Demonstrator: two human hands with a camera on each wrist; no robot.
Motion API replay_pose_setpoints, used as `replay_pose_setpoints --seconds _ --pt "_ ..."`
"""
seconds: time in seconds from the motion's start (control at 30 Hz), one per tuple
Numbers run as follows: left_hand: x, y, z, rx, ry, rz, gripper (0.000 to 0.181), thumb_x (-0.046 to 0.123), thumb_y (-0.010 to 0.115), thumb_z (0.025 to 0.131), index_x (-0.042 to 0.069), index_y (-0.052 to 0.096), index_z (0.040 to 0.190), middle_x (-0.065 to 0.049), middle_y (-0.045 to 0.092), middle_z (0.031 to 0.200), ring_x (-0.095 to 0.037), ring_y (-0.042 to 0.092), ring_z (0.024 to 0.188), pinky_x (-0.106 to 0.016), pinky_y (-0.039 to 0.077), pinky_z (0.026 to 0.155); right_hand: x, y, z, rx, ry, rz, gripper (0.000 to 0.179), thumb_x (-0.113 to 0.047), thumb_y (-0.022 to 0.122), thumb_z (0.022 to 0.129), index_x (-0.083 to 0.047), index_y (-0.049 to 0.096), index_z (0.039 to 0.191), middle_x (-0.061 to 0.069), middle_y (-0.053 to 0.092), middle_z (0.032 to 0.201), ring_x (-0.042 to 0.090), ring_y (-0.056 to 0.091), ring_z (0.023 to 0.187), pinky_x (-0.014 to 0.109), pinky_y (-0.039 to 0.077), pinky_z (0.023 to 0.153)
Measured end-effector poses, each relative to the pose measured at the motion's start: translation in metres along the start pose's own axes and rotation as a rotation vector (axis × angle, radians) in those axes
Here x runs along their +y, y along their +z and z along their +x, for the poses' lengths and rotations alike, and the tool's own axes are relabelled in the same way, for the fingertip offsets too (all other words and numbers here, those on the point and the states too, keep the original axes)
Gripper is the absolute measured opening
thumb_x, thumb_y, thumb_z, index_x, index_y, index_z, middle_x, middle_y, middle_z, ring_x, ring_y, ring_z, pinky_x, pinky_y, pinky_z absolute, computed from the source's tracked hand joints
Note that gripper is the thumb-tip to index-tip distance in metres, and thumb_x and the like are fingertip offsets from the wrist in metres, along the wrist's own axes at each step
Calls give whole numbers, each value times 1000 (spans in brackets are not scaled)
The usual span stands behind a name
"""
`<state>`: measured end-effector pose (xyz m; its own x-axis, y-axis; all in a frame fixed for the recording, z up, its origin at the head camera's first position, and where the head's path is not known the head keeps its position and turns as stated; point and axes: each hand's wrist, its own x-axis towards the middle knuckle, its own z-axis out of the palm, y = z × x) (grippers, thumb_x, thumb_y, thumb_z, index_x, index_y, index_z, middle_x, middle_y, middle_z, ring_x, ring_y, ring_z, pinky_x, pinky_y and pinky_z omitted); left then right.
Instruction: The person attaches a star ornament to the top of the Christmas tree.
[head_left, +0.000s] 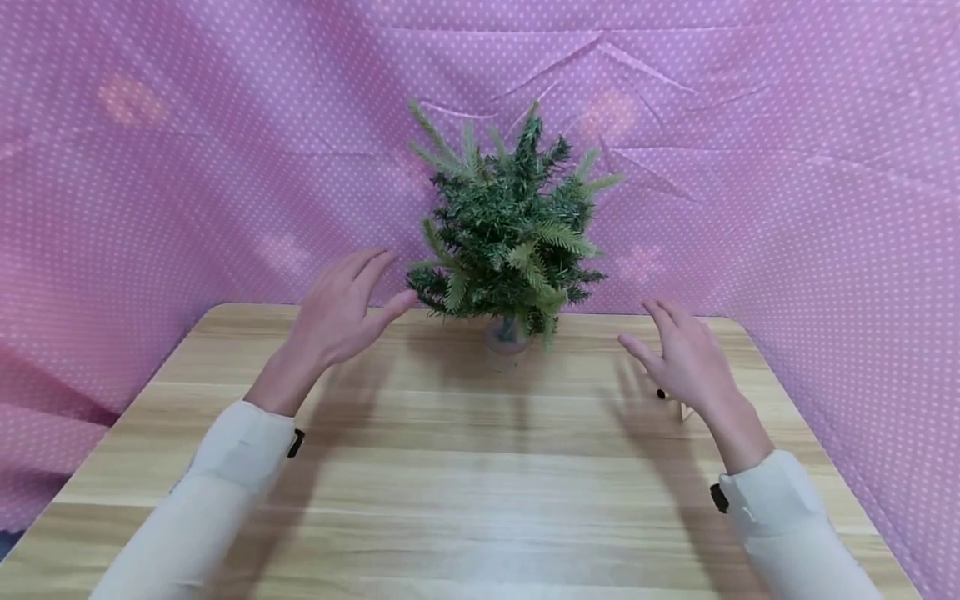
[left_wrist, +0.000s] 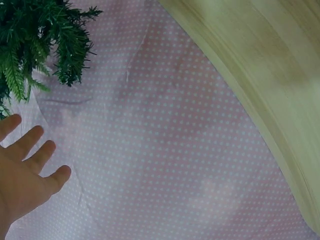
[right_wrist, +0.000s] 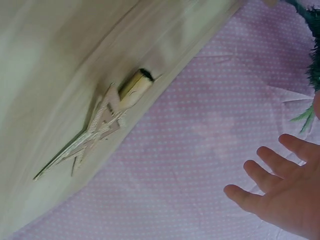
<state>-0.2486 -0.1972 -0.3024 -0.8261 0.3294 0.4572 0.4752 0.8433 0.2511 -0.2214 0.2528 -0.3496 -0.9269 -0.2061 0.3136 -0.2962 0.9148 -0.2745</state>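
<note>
A small artificial Christmas tree (head_left: 517, 225) stands upright near the table's far edge, its stem in a clear round base (head_left: 507, 335). To its left my left hand (head_left: 341, 308) is held over the table, fingers extended, thumb tip close to the lower branches and nothing in its grasp. My right hand (head_left: 688, 354) hovers farther off on the tree's right side, fingers spread and holding nothing. Below that hand, a gold star tree topper (right_wrist: 97, 130) with a short tube lies on the table; in the head view the hand hides most of it.
The wooden table (head_left: 450, 500) has rounded far corners. Pink dotted cloth (head_left: 750, 108) hangs behind it and along both sides, close to the edges. A black band piece (head_left: 719, 498) shows at the right cuff, and a similar one (head_left: 296, 443) at the left.
</note>
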Motion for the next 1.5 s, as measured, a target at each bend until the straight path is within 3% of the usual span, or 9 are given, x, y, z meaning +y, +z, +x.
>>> replay_pose_setpoints --seconds 0.27,0.7,1.07,1.3,1.5 --pt "5 -2 4 65 -30 -123 77 66 48 97 12 45 152 -14 45 155 -37 39 142 -60 27 116 14 -4 0 -26 33 49 75 -49 52 104 8 37 151 35 36 151 57 34 136 69 28 110" --pt "17 -5 14 82 -44 -238 82 72 47 94 15 44 153 -11 45 155 -34 38 143 -62 26 116 39 -3 -9 -110 43 218 73 -40 60 102 10 37 149 35 36 151 55 32 138 70 27 110" --pt "23 -9 21 110 -74 -346 79 65 57 93 17 43 154 -9 44 156 -31 38 143 -60 27 116 49 0 -12 -169 66 222 76 -40 68 98 11 40 147 36 39 148 55 33 137 69 27 111" --pt "29 -14 26 110 -59 -382 75 62 60 92 21 44 153 -5 45 155 -27 39 142 -61 28 115 55 5 -14 -188 88 237 76 -39 68 97 12 40 146 37 40 147 56 35 136 68 29 110" --pt "35 -12 30 146 -28 -408 70 57 62 93 19 49 150 -6 50 151 -25 44 138 -57 33 113 60 7 -17 -213 98 226 77 -41 68 97 13 41 145 37 42 146 56 36 135 69 31 109"
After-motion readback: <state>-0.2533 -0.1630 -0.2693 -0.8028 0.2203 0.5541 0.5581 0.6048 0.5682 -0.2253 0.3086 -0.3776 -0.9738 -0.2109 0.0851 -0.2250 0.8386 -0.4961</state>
